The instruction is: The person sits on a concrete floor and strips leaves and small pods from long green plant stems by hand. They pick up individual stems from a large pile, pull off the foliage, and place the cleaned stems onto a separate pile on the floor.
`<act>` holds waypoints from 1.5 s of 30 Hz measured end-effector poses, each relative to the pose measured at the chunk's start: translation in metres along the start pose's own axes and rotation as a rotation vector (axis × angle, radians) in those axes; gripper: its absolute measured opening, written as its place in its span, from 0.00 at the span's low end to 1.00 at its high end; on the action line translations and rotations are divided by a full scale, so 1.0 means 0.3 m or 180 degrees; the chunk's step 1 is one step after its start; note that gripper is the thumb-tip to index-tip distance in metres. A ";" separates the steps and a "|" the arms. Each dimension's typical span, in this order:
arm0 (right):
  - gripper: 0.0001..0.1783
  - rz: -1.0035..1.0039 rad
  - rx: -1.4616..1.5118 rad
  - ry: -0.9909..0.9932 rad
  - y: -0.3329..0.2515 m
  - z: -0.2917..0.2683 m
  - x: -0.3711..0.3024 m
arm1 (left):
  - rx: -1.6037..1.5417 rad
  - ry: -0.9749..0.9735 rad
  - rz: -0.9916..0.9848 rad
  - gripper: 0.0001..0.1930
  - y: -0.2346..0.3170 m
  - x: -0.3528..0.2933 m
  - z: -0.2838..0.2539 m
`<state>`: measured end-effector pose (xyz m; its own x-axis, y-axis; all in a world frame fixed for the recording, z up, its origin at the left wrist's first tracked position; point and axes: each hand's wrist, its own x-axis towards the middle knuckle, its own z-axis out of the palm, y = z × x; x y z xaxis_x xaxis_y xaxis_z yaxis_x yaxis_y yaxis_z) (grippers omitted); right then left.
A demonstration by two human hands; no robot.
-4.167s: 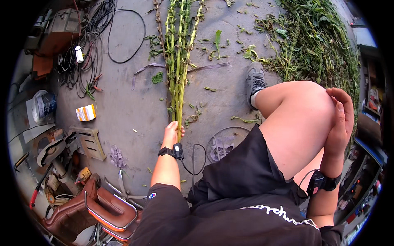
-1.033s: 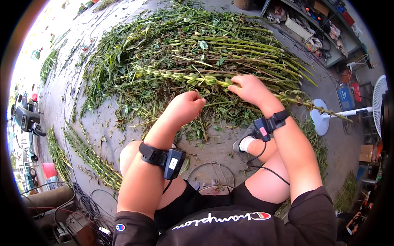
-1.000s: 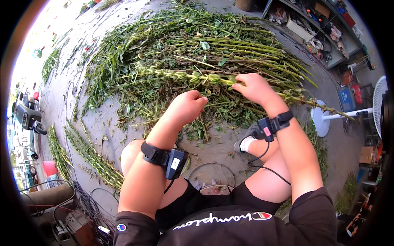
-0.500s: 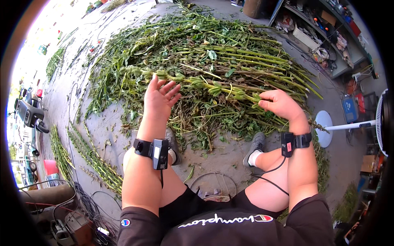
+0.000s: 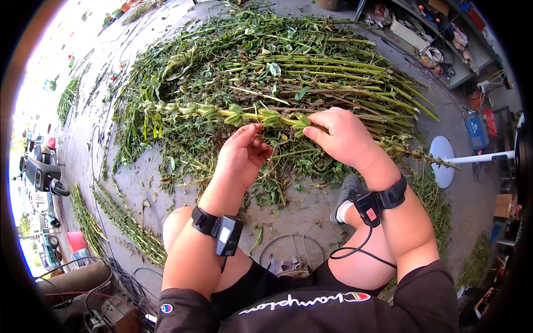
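Left hand loosely curled just under leafy green stalk, right hand pinched on same stalk atop plant pile on concrete floor; likely snapping if pulled against tangled stems.

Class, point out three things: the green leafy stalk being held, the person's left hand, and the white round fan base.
green leafy stalk [image 5: 222, 114], head view, mid-stem
left hand [image 5: 241, 155], head view, back of hand
white round fan base [image 5: 442, 161], head view, disc's centre
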<state>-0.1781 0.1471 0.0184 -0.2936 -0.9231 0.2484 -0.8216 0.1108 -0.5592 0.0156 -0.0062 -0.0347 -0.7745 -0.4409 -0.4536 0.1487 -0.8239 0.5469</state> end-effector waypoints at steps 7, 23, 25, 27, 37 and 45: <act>0.16 -0.0163 0.0021 0.0134 -0.026 0.034 -0.004 | -0.0150 0.0090 0.0301 0.04 -0.003 -0.024 0.023; 0.12 -0.0371 -0.0332 0.0793 -0.032 0.046 0.011 | 0.3881 0.0114 0.0284 0.25 -0.029 -0.021 -0.031; 0.11 -0.0465 -0.0401 0.0722 -0.074 0.078 0.014 | 0.1987 -0.0412 0.0062 0.31 -0.042 -0.073 0.087; 0.11 -0.0547 -0.0330 0.0593 -0.112 0.111 0.017 | 0.0184 -0.1001 -0.0265 0.31 -0.079 -0.064 0.105; 0.31 0.0002 0.0276 -0.0676 -0.045 -0.173 0.010 | -0.0531 -0.0382 0.0208 0.20 0.074 -0.018 0.009; 0.16 0.0080 0.0078 -0.0362 0.102 -0.094 0.021 | -0.0321 -0.0554 0.0752 0.21 0.190 -0.046 -0.056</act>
<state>-0.2189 0.1551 0.0253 -0.2555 -0.9561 0.1436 -0.8021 0.1267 -0.5836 0.0450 -0.0531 -0.0091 -0.8037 -0.5639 -0.1900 0.3907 -0.7409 0.5463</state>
